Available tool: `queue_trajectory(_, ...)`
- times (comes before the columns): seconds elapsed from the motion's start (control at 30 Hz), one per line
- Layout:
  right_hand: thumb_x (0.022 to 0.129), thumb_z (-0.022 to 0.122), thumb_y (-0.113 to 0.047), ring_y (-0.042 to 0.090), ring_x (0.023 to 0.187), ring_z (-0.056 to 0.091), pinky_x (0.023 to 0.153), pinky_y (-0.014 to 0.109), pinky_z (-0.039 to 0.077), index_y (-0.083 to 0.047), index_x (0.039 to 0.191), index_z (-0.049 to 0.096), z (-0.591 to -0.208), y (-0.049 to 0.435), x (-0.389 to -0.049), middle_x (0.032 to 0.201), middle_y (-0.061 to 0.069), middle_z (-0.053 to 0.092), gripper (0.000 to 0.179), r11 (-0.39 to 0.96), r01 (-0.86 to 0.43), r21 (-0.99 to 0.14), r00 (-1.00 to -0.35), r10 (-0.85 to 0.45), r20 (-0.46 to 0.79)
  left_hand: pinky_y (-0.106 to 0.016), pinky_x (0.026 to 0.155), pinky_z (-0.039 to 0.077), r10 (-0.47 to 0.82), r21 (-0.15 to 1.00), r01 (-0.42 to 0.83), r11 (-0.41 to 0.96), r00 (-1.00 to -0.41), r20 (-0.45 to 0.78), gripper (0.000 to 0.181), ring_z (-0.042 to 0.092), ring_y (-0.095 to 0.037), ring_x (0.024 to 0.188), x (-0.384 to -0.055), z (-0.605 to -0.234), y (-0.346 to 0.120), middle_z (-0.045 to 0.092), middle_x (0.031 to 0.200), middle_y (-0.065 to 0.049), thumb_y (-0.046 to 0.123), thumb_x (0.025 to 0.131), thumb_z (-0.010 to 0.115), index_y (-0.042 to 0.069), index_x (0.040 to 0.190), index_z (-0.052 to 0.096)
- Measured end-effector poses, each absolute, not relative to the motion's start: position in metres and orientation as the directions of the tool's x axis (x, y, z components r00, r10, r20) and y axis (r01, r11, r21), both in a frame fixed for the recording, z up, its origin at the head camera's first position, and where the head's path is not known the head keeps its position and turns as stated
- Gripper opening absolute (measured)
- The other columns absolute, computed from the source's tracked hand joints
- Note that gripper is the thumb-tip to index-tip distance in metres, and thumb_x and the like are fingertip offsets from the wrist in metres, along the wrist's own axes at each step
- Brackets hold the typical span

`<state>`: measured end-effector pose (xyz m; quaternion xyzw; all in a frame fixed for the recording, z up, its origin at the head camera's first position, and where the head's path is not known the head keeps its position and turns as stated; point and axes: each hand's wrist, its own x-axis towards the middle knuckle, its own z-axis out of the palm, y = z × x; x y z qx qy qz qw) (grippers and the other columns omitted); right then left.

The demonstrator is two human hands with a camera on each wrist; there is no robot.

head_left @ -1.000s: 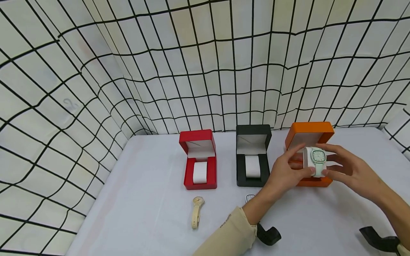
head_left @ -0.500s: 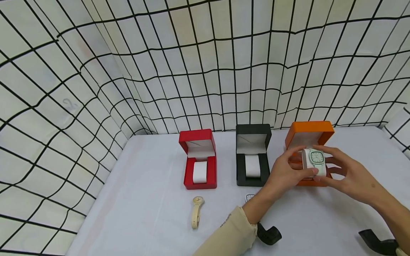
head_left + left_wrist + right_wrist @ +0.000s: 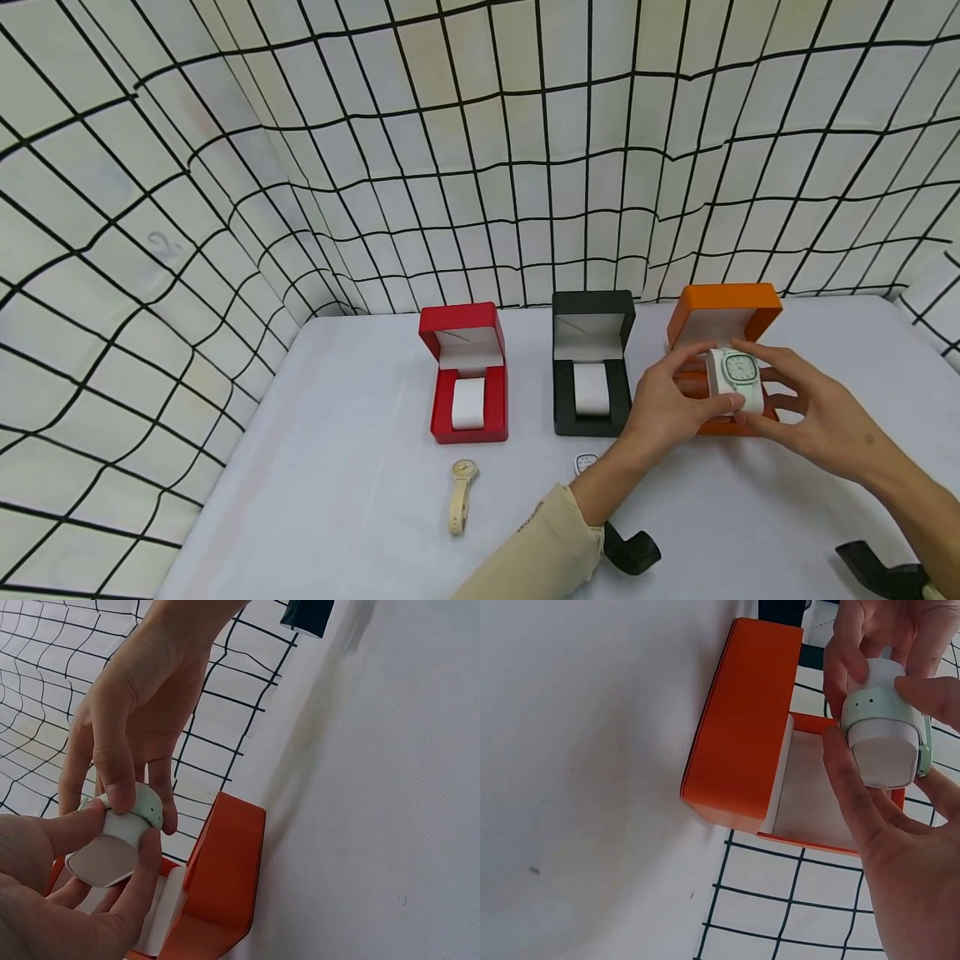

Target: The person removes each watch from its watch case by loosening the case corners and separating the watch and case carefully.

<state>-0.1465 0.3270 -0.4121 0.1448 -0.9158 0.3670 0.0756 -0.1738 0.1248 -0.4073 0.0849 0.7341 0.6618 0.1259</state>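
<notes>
A mint-green square-faced watch (image 3: 741,369) is wrapped round a white watch cushion (image 3: 717,383), held just in front of the open orange watch box (image 3: 724,298). My left hand (image 3: 667,404) grips the cushion from the left, thumb low on its near side. From the right, my right hand (image 3: 813,408) pinches the cushion and strap between thumb and fingers. The right wrist view shows the mint strap (image 3: 881,705) circling the cushion, whose flat white end (image 3: 885,756) faces the camera. Both hands hide much of the box's lower half.
An open red watch box (image 3: 495,404) and an open black one (image 3: 621,392) stand to the left, each with a white cushion. A cream watch (image 3: 461,496) lies before the red box. Another watch (image 3: 585,462) is mostly hidden by my left forearm. Black-lined netting (image 3: 480,167) rises behind.
Both hands have lowered the watch and cushion slightly, and the watch face has tilted a little. My right hand has shifted slightly left, its thumb now closer to the left thumb.
</notes>
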Motion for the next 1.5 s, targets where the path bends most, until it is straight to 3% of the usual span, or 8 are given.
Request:
queue_trajectory(0.07,0.081,0.088,-0.006,-0.018,0.102,0.047,0.081,-0.005,0.042,-0.021,0.16,0.042,-0.4122,0.3263,-0.146,0.141,-0.003,0.047,0.092,0.688,-0.32,-0.651,-0.947,-0.207,0.247,-0.014,0.07,0.056,0.29,0.994,-0.038,0.106,-0.955,-0.067,0.059,0.063,0.005,0.088,-0.1738,-0.4077,0.1249,0.064,0.116,0.019,0.015,0.084,0.088,0.035,0.135,0.065)
queue_trajectory(0.23,0.081,0.088,-0.005,-0.016,0.101,0.048,0.081,-0.005,0.042,-0.024,0.159,0.044,-0.4127,0.3255,-0.1451,0.136,-0.03,0.041,0.092,0.683,-0.321,-0.656,-0.946,-0.2,0.255,-0.015,0.067,0.056,0.288,0.992,-0.021,0.122,-0.956,-0.055,0.059,0.063,0.005,0.082,-0.1743,-0.408,0.125,0.066,0.112,0.017,0.016,0.084,0.088,0.035,0.135,0.065)
queue_trajectory(0.37,0.081,0.087,-0.004,-0.018,0.103,0.047,0.082,-0.005,0.042,-0.024,0.159,0.043,-0.413,0.3252,-0.1448,0.135,-0.036,0.038,0.092,0.681,-0.323,-0.657,-0.945,-0.199,0.258,-0.015,0.067,0.055,0.291,0.99,-0.009,0.138,-0.955,-0.049,0.059,0.062,0.005,0.081,-0.1749,-0.4078,0.125,0.067,0.11,0.016,0.017,0.084,0.089,0.035,0.135,0.065)
queue_trajectory(0.7,0.081,0.087,-0.004,-0.02,0.102,0.048,0.081,-0.004,0.044,-0.021,0.158,0.044,-0.4145,0.3274,-0.1448,0.133,-0.035,0.041,0.09,0.673,-0.32,-0.667,-0.947,-0.202,0.25,-0.015,0.07,0.055,0.305,0.987,-0.002,0.162,-0.951,-0.052,0.058,0.061,0.005,0.08,-0.1777,-0.4077,0.1237,0.068,0.107,0.014,0.015,0.084,0.088,0.032,0.134,0.066)
queue_trajectory(1.17,0.078,0.088,0.001,-0.013,0.101,0.059,0.08,0.002,0.05,-0.013,0.153,0.047,-0.4141,0.33,-0.1446,0.138,-0.027,0.045,0.087,0.598,-0.352,-0.72,-0.936,-0.233,0.265,-0.015,0.076,0.056,0.382,0.998,-0.041,0.05,-0.922,-0.057,0.056,0.065,0.004,0.088,-0.1804,-0.4086,0.119,0.066,0.107,0.016,0.009,0.085,0.085,0.028,0.133,0.063)
queue_trajectory(1.5,0.077,0.088,0.002,-0.015,0.103,0.057,0.079,0.002,0.051,-0.013,0.155,0.044,-0.4142,0.3293,-0.1433,0.137,-0.025,0.044,0.091,0.596,-0.346,-0.725,-0.938,-0.217,0.269,-0.014,0.076,0.057,0.371,0.999,-0.033,0.02,-0.928,-0.038,0.053,0.066,0.005,0.087,-0.1805,-0.409,0.1191,0.07,0.106,0.015,0.008,0.084,0.086,0.026,0.129,0.064)
